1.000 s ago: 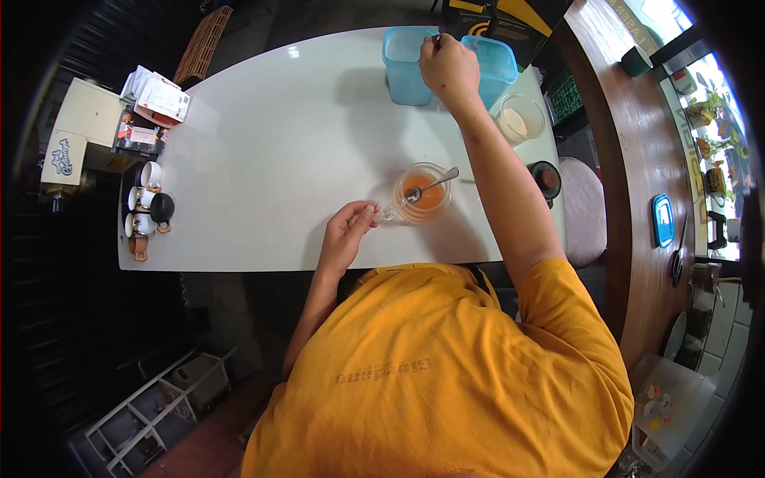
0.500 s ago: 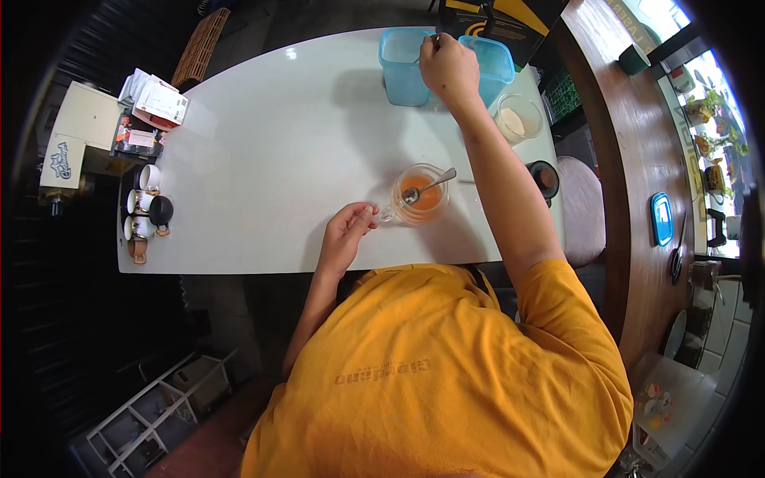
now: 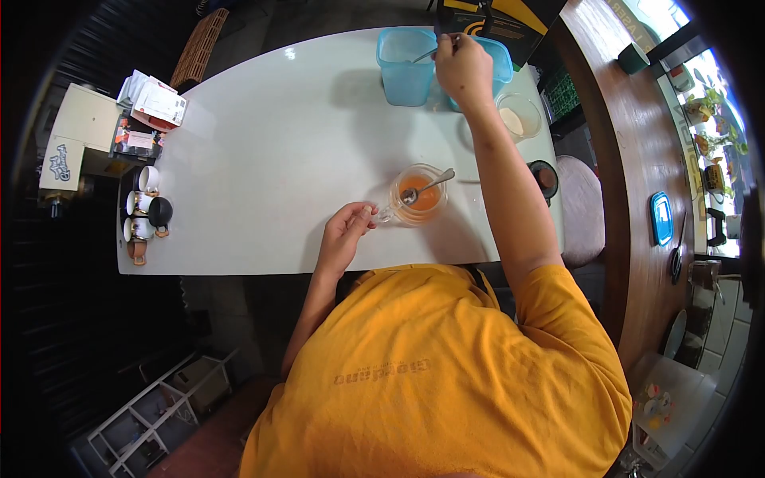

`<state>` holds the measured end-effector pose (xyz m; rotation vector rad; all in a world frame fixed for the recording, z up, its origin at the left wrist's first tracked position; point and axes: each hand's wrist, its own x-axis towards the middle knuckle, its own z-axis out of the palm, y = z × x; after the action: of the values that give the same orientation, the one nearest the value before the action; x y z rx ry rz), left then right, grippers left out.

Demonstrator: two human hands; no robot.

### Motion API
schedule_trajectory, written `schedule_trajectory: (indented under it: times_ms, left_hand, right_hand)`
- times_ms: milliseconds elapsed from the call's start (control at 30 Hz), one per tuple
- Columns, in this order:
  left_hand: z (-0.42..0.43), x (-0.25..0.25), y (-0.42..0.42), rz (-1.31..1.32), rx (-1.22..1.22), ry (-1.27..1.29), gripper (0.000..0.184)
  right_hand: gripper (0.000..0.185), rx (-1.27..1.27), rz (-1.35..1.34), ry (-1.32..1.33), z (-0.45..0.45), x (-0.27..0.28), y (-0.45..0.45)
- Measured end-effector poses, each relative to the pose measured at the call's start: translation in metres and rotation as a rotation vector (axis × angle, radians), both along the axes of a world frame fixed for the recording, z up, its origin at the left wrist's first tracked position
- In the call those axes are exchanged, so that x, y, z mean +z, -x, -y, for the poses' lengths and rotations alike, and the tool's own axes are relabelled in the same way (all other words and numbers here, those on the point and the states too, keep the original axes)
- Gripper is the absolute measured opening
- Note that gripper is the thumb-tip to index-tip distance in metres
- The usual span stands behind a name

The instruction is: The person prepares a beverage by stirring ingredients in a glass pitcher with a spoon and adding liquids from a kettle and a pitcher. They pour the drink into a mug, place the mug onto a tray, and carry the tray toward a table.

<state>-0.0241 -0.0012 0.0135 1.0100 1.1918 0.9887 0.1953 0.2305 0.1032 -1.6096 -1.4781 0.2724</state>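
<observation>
My left hand [image 3: 344,231] pinches the handle of a clear glass mug [image 3: 420,213] near the table's front edge. Amber liquid fills part of the mug, and a metal spoon [image 3: 434,182] leans in it with its handle over the rim. My right hand [image 3: 464,70] is stretched to the far side, closed on a second spoon [image 3: 425,56], whose tip reaches over the left blue plastic container [image 3: 405,86]. Partly behind that hand stands the right blue container [image 3: 500,64]. Close by it is a clear round tub [image 3: 522,118] with pale contents.
A dark round lid or jar [image 3: 544,179] sits at the white table's [image 3: 263,159] right edge. Several white cups [image 3: 140,201] and a stack of papers [image 3: 155,99] are at the left. A wooden counter [image 3: 637,263] runs along the right, with a blue lid [image 3: 661,219] on it.
My right hand has shifted slightly right, bringing the spoon in it toward the gap between the blue containers. My left hand stays on the mug handle.
</observation>
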Motion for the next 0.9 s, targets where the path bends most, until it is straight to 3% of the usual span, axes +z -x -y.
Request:
schedule_trajectory:
  times_ms: [200, 333, 500, 600, 900]
  left_hand:
    - [-0.002, -0.001, -0.003, 0.065, -0.022, -0.023, 0.027]
    - [-0.003, -0.007, -0.004, 0.066, -0.162, -0.026, 0.027]
    - [-0.006, -0.013, -0.011, 0.046, -0.234, -0.042, 0.025]
    - [-0.009, -0.019, -0.012, -0.001, -0.228, -0.001, 0.023]
    - [-0.004, -0.026, -0.020, 0.074, -0.103, -0.051, 0.020]
  right_hand:
    - [0.027, -0.020, -0.278, 0.032, 0.013, 0.020, -0.028]
    - [0.024, 0.042, -0.473, -0.040, 0.018, 0.026, -0.044]
    - [0.024, 0.041, -0.490, -0.076, 0.042, 0.049, -0.053]
    - [0.025, 0.172, -0.569, -0.146, 0.051, 0.054, -0.065]
    - [0.025, 0.196, -0.667, -0.074, 0.137, 0.056, -0.080]
